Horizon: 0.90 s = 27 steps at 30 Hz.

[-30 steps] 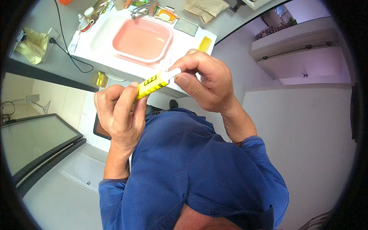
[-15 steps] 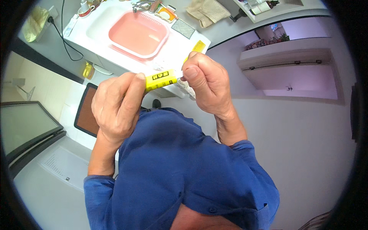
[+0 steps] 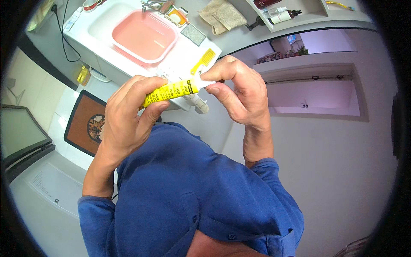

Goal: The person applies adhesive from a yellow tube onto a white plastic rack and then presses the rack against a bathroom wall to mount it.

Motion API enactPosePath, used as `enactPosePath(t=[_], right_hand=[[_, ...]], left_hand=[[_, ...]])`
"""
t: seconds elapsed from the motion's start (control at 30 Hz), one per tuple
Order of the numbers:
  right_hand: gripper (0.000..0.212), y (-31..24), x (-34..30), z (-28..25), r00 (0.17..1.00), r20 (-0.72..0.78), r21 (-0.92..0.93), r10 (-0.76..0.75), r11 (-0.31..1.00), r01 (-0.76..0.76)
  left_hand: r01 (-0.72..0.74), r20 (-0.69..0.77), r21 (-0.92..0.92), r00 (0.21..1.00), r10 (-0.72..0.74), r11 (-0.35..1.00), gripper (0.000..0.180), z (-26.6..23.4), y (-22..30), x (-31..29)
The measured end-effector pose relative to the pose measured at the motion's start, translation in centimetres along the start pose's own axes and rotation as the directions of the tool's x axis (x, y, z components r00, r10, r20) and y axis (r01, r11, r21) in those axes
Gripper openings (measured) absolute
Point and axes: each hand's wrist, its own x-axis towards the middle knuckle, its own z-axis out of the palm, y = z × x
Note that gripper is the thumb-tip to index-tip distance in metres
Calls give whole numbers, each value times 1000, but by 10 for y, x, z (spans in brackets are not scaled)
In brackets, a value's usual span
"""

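In front of my chest my left hand (image 3: pixel 126 118) holds a yellow tube (image 3: pixel 171 91) with black print, fingers on top and thumb below. The tube lies nearly level, its white nozzle end (image 3: pixel 204 82) pointing right. My right hand (image 3: pixel 244 92) has that white end between thumb and bent forefinger. A small dark bit (image 3: pixel 220 81) shows beside the right fingers; I cannot make out what it is. Beyond the tube a yellow comb (image 3: pixel 204 61) lies at the counter's right end. A white object (image 3: pixel 197 104) at the counter edge is partly hidden behind the tube.
A pink basin (image 3: pixel 143 36) holding liquid sits in the white sink counter (image 3: pixel 96 53). A beige towel (image 3: pixel 222 16) and a shelf with bottles (image 3: pixel 280 17) are at the back. A brown mat (image 3: pixel 83 122) lies on the floor at left, near a yellow bottle (image 3: pixel 82 76).
The tube has turned, showing a different printed side. My left thumb has come into sight below it, and my right fingers have straightened somewhat. The whole view has shifted, with the surroundings sliding left.
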Motion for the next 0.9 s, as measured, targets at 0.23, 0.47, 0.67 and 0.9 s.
enactPosePath(t=[0.23, 0.47, 0.67, 0.9], right_hand=[[13, 3, -11, 10, 988, -89, 217, 127, 970, -106], [19, -2, -4, 2, 954, -73, 241, 292, 933, -267], [17, 6, 2, -5, 980, -115, 213, 164, 967, -137], [24, 15, 8, -8, 968, 65, 194, 242, 949, -250]], left_hand=[[69, 42, -88, 997, -65, 994, 35, 4, 2, -5], [98, -7, -95, 995, -99, 991, 35, 7, 12, 4], [87, 2, -121, 996, -87, 989, 35, 4, 20, 12], [60, -80, -81, 995, -66, 995, 34, 10, 16, 12]])
